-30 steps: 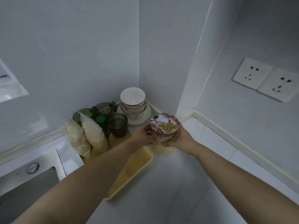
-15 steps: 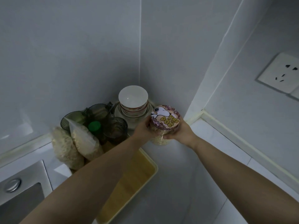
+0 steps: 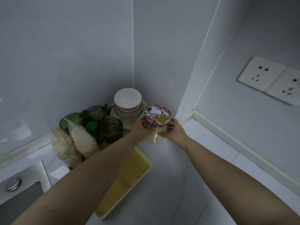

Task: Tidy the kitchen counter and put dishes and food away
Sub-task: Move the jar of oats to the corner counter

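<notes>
Both hands on one clear jar (image 3: 156, 133), far corner of the white tabletop (image 3: 178, 184). Left hand (image 3: 140, 129) wraps the jar's left side, right hand (image 3: 175, 131) the right side; fingers of both are closed around the glass just under the lid. Whether the jar's base touches the tabletop or sits just above it cannot be told.

Jar lid (image 3: 157, 116) is round, pinkish, printed with a cartoon dog and yellow lettering reading "DOG". Jar holds pale grainy or flaky food in its lower part.

Just left of the jar, in the wall corner: a stack of bowls (image 3: 128, 104) on a white plate (image 3: 128, 118), top bowl white inside. Jar stands beside the plate, near it; contact not clear.

Further left, a cluster: three dark tinted glasses (image 3: 112, 128), a bottle with a green cap (image 3: 91, 126) among them, and two clear bags of pale grain (image 3: 76, 146) leaning against the group.

A yellow tray (image 3: 146, 169) runs from that cluster toward the camera, partly covered by the left forearm; the near end of it is bare.

Lower left: steel sink (image 3: 21, 197) with a round metal fitting on its rim.

Right wall: two white wall sockets (image 3: 272, 80) side by side, well apart from the jar.
</notes>
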`<state>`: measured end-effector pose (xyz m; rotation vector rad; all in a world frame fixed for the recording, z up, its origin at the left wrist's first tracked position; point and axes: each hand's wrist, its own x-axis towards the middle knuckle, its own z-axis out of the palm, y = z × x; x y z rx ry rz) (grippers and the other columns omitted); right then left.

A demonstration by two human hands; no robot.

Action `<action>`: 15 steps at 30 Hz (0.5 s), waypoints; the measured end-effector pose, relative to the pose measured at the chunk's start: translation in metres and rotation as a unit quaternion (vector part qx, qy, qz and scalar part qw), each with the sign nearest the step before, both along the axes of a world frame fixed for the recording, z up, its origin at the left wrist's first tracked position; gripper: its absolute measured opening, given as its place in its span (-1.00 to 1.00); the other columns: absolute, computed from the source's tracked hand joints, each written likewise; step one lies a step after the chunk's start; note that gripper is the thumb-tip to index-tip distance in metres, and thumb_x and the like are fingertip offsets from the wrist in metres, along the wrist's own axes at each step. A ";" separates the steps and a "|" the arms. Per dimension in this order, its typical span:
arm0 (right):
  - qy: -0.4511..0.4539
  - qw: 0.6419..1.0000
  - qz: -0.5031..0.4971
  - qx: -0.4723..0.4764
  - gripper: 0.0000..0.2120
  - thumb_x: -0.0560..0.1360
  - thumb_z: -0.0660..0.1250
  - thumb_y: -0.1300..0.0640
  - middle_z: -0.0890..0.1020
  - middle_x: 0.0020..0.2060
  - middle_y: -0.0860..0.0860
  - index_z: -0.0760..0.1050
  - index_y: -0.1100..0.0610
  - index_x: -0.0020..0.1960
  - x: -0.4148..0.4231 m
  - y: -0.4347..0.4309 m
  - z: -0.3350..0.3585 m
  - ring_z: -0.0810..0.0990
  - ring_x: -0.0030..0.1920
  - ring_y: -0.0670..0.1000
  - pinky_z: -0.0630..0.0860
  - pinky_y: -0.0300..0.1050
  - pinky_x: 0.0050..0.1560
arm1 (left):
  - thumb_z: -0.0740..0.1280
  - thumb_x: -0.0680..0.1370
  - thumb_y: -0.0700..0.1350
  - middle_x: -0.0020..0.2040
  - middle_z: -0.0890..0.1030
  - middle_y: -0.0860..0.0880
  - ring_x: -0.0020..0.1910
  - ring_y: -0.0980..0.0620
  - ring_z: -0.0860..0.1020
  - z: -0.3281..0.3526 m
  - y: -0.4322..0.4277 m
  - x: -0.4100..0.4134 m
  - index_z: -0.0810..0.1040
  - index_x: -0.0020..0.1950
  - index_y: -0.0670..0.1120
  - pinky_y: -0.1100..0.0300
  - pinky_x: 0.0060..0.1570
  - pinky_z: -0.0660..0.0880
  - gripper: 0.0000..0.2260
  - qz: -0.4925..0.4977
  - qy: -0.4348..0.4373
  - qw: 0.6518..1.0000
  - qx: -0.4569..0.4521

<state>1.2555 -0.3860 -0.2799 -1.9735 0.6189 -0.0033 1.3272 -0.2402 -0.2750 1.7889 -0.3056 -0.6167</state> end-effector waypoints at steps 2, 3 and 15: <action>0.012 1.000 -0.008 -0.010 -0.17 0.34 0.53 0.23 0.41 0.34 0.09 0.15 0.18 0.47 -0.014 0.002 0.011 0.43 0.31 0.09 0.42 -0.12 0.20 | 0.39 0.49 -0.24 0.16 0.57 -0.09 0.14 -0.04 0.52 0.013 0.002 -0.012 0.46 0.30 -0.12 0.06 0.20 0.45 -0.61 0.021 0.017 0.999 0.025; 0.019 1.000 -0.009 -0.018 -0.18 0.36 0.52 0.21 0.39 0.36 0.11 0.15 0.17 0.48 -0.021 0.002 0.017 0.42 0.32 0.10 0.42 -0.08 0.24 | 0.36 0.51 -0.21 0.10 0.57 -0.09 0.07 -0.03 0.52 0.018 0.004 -0.019 0.48 0.27 -0.14 0.09 0.13 0.47 -0.67 0.029 0.017 0.999 0.035; -0.022 0.991 -0.066 -0.111 -0.34 0.49 0.35 0.19 0.33 0.41 0.09 0.12 0.13 0.50 -0.140 0.010 0.087 0.37 0.36 0.05 0.32 -0.24 0.12 | 0.24 0.59 -0.21 0.23 0.54 -0.10 0.22 -0.07 0.50 0.080 -0.004 -0.124 0.48 0.30 -0.19 0.26 0.15 0.32 -0.71 -0.111 -0.278 0.948 0.110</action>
